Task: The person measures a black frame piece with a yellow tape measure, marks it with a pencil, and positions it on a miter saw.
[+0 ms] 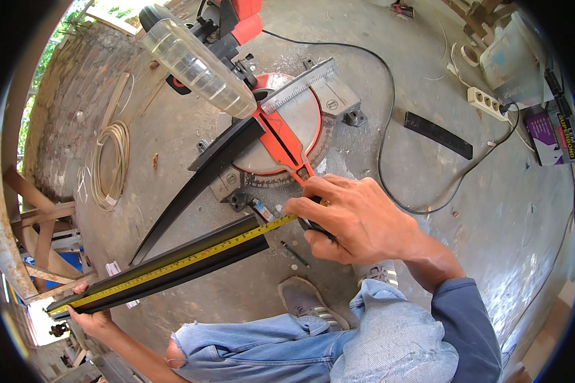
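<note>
A long black grooved trim strip (243, 253) slants from the lower left toward the middle. My left hand (97, 321) is closed around its far-left end, where the tape's tip also lies. The yellow tape blade (191, 258) runs along the strip. My right hand (364, 220) grips the dark tape measure case (317, 228) just past the strip's right end; my fingers partly hide the case. Ahead, a red and grey mitre saw (281, 137) stands on the floor. Another black strip (214, 163) rests against its fence, its left end reaching down toward the floor.
A short black offcut (437, 135) and a looping black cable (380, 159) lie to the right, near a white power strip (485, 103) and a purple box (551, 137). A pencil (295, 253) lies near my shoe (310, 301). Coiled hose (110, 163) is at left.
</note>
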`<action>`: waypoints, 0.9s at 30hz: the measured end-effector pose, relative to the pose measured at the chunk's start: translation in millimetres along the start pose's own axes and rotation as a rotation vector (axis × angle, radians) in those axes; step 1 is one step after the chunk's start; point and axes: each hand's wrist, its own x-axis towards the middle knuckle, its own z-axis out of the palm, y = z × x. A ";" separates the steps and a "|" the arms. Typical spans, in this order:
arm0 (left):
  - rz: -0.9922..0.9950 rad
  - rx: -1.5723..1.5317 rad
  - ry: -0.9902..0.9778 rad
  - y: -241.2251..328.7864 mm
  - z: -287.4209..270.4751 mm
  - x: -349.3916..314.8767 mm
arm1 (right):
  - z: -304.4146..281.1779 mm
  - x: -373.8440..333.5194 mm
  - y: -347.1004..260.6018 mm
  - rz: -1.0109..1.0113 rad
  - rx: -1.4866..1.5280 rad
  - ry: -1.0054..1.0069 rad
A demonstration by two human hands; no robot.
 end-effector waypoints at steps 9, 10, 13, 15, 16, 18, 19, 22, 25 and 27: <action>0.060 -0.039 0.057 6.0 -5.6 0.9 | -0.5 3.4 -1.8 0.003 0.014 0.009; 0.075 -0.012 0.104 5.3 -2.9 0.3 | 0.1 3.4 -0.9 -0.001 0.014 0.022; 0.095 0.032 0.155 0.3 7.1 -4.4 | 1.1 3.4 0.5 -0.005 0.008 0.014; 0.102 0.048 0.158 0.5 9.2 -5.2 | 0.2 3.8 0.5 -0.007 0.011 0.014; 0.090 0.043 0.146 1.7 8.0 -4.8 | -0.2 3.9 0.4 -0.007 0.013 0.014; 0.080 0.039 0.135 3.6 5.6 -4.9 | 0.6 3.3 0.5 -0.007 0.012 0.012; 0.069 0.033 0.124 4.6 4.8 -5.2 | 1.0 3.1 0.5 -0.006 0.010 0.011; 0.055 0.030 0.113 1.2 8.4 -5.8 | 2.2 3.3 1.6 0.000 0.012 0.009; 0.072 0.062 0.123 0.1 11.3 -7.3 | 3.6 3.0 3.3 -0.005 0.010 0.007; 0.090 0.090 0.134 1.0 10.9 -7.3 | 3.1 3.1 2.9 -0.002 0.007 0.004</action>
